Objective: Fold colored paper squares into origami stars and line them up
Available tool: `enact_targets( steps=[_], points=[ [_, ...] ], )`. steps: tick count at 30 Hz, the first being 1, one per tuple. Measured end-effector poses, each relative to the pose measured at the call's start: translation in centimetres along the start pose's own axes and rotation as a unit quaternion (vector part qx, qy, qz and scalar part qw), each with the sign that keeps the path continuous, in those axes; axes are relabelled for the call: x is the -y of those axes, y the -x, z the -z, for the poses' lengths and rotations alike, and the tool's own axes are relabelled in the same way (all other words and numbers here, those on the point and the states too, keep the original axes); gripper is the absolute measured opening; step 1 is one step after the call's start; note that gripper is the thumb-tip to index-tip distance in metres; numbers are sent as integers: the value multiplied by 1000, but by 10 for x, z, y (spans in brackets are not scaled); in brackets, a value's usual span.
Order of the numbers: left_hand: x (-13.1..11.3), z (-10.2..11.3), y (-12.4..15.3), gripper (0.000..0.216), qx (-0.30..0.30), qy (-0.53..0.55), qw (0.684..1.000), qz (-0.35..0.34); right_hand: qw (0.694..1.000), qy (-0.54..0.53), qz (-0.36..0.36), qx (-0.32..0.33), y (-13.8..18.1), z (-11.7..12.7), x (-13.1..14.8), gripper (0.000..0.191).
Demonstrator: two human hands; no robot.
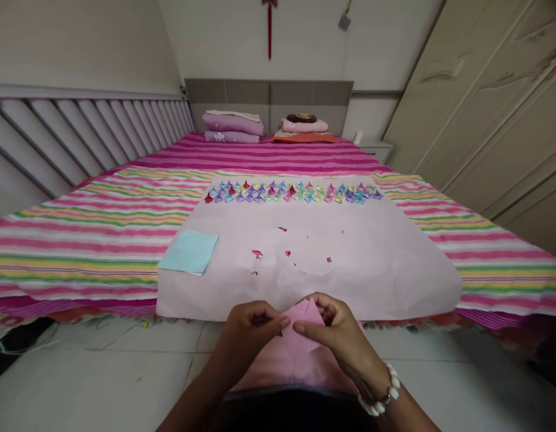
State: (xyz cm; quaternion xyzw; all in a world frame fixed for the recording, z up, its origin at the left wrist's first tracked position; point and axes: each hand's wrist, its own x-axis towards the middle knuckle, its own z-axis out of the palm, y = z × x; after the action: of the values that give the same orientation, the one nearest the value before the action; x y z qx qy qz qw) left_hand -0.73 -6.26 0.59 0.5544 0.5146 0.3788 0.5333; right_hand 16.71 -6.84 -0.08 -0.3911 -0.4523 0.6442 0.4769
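A partly folded pink origami paper [306,321] is held up in front of me, over the near edge of the bed. My left hand [256,327] pinches its left corner between thumb and fingers. On the other side my right hand [328,321] grips the paper, thumb across the front and fingers behind. The right wrist wears a white bead bracelet. Beyond my hands a large pale sheet [372,258] covers part of the bed. Light blue square papers [190,252] lie at its left side. Small folded paper pieces [291,192] in many colours stand in rows along its far edge.
The pale sheet has several red-edged holes or scraps [257,254] in its middle. Underneath is a striped bedspread [80,240]. Folded bedding [233,126] is stacked by the headboard [242,93]. A slatted rail [125,129] runs along the left, a wardrobe [485,90] along the right.
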Motion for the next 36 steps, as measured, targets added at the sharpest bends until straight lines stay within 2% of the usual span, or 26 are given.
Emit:
enact_targets(
  steps=[5,8,11,13,15,19,22,25,27,30,32,34,36],
  points=[
    [5,0,-9,30,-19,62,998,15,1000,-2,-18,-1,-1,2,-1,28],
    [7,-9,-11,27,-48,150,987,33,998,-30,-11,-58,-4,2,-7,35],
    [10,-23,-9,36,-14,257,964,65,991,-54,26,-123,-7,-2,-13,36],
    [13,-29,-8,32,19,298,950,91,988,-53,45,-141,-8,-4,-14,35],
    [15,-31,-8,23,33,342,933,106,989,-61,51,-123,-8,-5,-14,33],
    [14,-21,-8,18,57,408,904,112,989,-132,58,-24,-8,5,-10,31],
    [14,-14,-6,13,90,451,872,166,992,-115,53,16,-10,12,-8,41],
    [22,-16,-3,15,147,489,828,234,991,-117,30,56,-14,11,-10,51],
    [27,-21,-2,16,174,508,799,269,987,-136,11,84,-17,9,-12,39],
    [29,-27,-1,16,215,526,767,299,988,-126,6,90,-19,7,-15,14],
    [27,-27,-3,20,229,493,785,297,989,-117,-9,89,-20,8,-14,13],
    [24,-24,-7,28,203,408,849,268,989,-129,-27,73,-20,9,-11,16],
    [21,-18,-10,35,131,308,921,198,988,-147,-25,26,-21,9,-9,19]
  ],
)
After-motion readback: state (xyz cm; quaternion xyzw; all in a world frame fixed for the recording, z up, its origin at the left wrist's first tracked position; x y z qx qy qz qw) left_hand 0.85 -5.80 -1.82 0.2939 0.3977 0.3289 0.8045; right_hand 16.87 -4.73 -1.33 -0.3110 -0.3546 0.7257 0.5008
